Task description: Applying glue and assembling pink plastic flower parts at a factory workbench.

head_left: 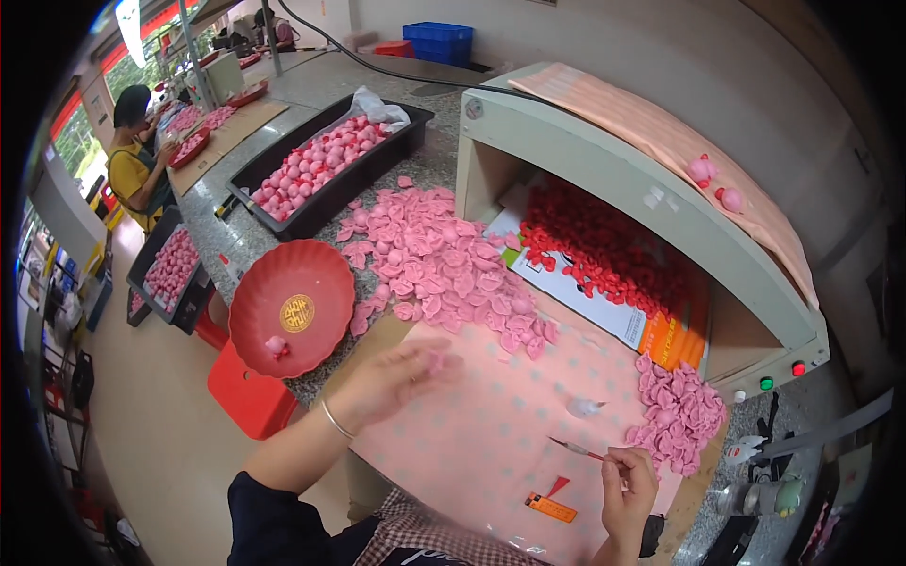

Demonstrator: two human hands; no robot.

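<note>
Left hand (401, 373) blurred over pink mat (491, 424), grip on small pink piece (436, 360), probably; right hand (628, 486) pinches thin brush (578, 449) near its rear end; piece looks light, soft; hold by edges.

Grey speckled stone table (311, 90) w/ lots on it. A pink dotted sheet (491, 424) covers the near part. A big pile of small pink soft bits (439, 259) lies partly on the sheet. A red shell-shaped plastic dish (293, 307) sits at the table edge, a long black tray of pink balls (326, 160) further back. A grey box-like machine (623, 189) stands on the right.
</note>
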